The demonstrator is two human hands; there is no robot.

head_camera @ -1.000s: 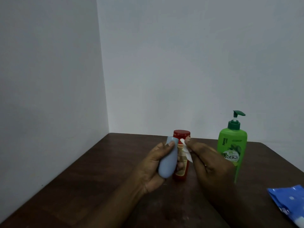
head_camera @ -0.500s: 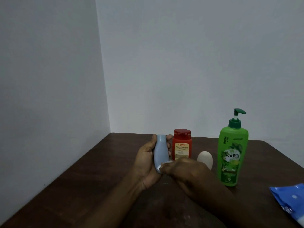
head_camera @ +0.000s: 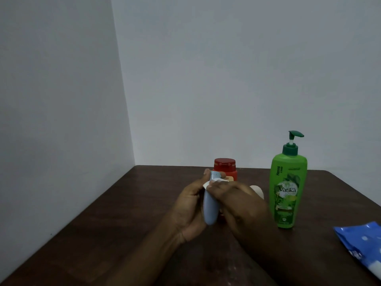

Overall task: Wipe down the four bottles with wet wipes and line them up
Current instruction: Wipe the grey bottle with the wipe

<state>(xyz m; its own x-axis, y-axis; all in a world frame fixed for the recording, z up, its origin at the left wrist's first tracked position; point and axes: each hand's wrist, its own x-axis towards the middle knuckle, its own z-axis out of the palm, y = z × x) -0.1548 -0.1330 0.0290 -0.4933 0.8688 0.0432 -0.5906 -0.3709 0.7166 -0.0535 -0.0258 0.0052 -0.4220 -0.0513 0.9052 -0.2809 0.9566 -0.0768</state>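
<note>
So the left hand point(head_camera: 190, 205) has its fingers wrapped round the pale blue bottle point(head_camera: 209, 207), holding it up off the table point(head_camera: 99, 234), more or less upright, with the rounded end pointing down and the flat end up top between thumb and fingertips. The right hand point(head_camera: 242, 203) comes in from the other side with its fingers curled, pinching a white wet wipe point(head_camera: 206, 184) against the upper part of that bottle. Only a couple of scrunched bits of the wipe poke out round the fingers, so I can't tell how much of the bottle it covers. Right behind the hands the red bottle point(head_camera: 224, 168) stands on the table near the back edge. Its cap and shoulders show, and the rest is hidden by the hands. A small off-white bottle point(head_camera: 258, 190) peeks out just past the right hand's knuckles, between the red one and the green pump bottle point(head_camera: 287, 193). The green one stands upright off to the right, apart from the hands, with its Vatika label facing the camera and its pump nozzle pointing right. Over at the far right edge a blue wipes pack point(head_camera: 362, 244) lies flat on the table, partly cut off by the frame. The table is dark brown wood, tucked into a corner of plain grey-white walls point(head_camera: 61, 100).
</note>
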